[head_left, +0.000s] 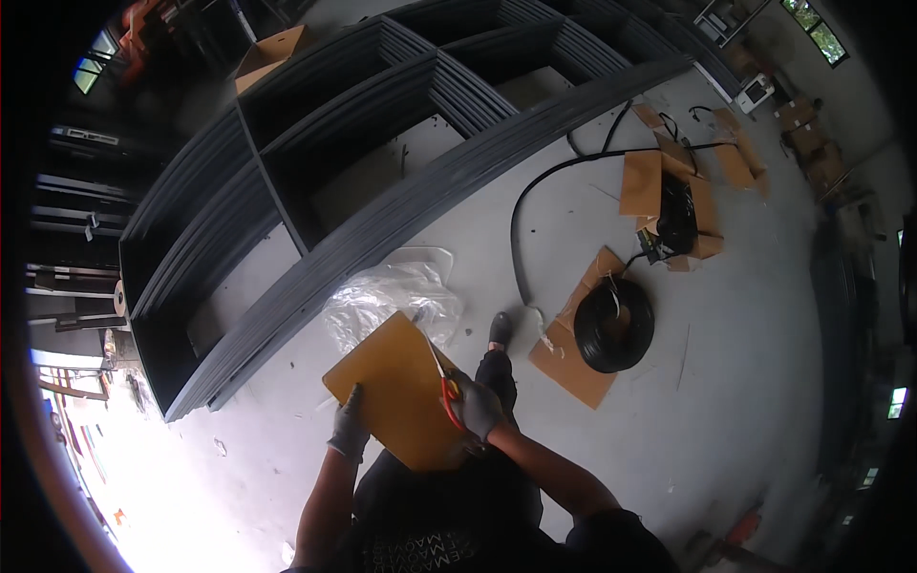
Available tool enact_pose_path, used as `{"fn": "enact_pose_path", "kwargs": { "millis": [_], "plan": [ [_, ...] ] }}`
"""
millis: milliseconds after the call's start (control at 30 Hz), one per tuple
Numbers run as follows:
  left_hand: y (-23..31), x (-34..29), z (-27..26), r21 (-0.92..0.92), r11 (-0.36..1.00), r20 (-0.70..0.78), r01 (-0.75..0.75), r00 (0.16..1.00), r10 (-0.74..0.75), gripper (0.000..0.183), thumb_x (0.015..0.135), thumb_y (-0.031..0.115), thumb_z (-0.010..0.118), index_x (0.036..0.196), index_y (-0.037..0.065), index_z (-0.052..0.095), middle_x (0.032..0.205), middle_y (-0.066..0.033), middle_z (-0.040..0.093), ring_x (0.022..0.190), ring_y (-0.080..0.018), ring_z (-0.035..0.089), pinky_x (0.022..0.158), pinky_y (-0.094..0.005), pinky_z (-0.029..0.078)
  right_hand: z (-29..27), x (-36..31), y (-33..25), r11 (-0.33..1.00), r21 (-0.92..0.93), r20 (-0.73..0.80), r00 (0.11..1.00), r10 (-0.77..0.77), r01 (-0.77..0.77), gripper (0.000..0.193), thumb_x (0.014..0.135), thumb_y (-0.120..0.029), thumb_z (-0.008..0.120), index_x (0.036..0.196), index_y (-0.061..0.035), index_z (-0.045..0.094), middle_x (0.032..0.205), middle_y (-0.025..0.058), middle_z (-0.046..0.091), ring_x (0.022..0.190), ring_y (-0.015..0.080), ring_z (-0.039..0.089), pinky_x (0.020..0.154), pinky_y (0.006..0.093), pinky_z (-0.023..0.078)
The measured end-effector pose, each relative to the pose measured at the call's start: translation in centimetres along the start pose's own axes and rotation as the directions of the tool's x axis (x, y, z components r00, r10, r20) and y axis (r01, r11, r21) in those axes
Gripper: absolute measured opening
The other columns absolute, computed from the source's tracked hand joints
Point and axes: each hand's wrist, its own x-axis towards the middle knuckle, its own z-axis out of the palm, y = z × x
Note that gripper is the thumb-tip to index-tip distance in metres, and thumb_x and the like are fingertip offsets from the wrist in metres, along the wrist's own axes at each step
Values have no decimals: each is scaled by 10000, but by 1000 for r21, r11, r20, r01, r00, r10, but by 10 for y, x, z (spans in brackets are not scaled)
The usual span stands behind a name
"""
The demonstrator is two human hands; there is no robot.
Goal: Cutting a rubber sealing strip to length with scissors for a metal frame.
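Observation:
A flat yellow-brown sheet [399,396] is held in front of my body, above my lap. My left hand [351,426], in a grey glove, grips its left edge with the thumb on top and the fingers hidden beneath. My gloved right hand [476,405] is closed round the red handles of a pair of scissors [449,393]. The scissor blades point away from me along the sheet's right edge; whether they touch it I cannot tell. Crumpled clear plastic wrap [406,291] lies on the floor just beyond the sheet.
A large stack of dark metal frames [420,205] spans the floor ahead. To the right lie a coil of black tubing [614,325] on flattened cardboard [573,377] and an opened cardboard box [642,183] with black material inside. A black hose [517,215] curves across the floor.

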Motion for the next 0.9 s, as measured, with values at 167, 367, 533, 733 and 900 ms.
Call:
{"fn": "enact_pose_path", "kwargs": {
  "millis": [167,367,533,733,900],
  "plan": [
    [-47,40,29,-165,974,-255,155,947,-194,535,935,374,541,1310,7,439,1251,-135,533,1123,-262,533,943,-378,463,-75,158,94,817,235,62,847,528,-527,333,835,-306,629,1079,-88,566,836,177,655,800,366,636,699,422,508],
    [-115,70,89,-416,836,-330,358,797,-506,556,947,408,501,1342,28,409,1328,-127,462,1214,-260,442,1032,-396,383,-83,272,381,626,-383,-141,713,687,-679,279,850,-329,556,970,-88,627,991,175,657,970,361,616,805,430,501],
    [-176,50,69,-661,691,-400,294,641,-655,529,959,384,487,1337,21,411,1309,-115,479,1187,-247,464,1032,-382,382,-72,347,487,438,-620,-79,607,790,-651,312,816,-266,612,1074,-91,590,1052,168,655,989,307,637,836,405,514],
    [-187,107,119,-637,615,-344,466,542,-767,491,969,333,479,1331,8,410,1271,-102,513,1149,-237,496,1003,-363,398,-68,409,701,768,-367,-386,837,388,-525,375,796,-294,670,1094,-110,537,982,141,669,912,333,643,747,433,511],
    [-146,90,111,-588,673,-537,448,407,-739,511,947,328,524,1334,17,405,1265,-109,518,1150,-237,501,985,-359,409,65,426,630,548,-502,-401,741,538,-669,465,810,-480,637,1115,-129,626,1032,103,676,907,275,662,752,368,529]
  ]
}}
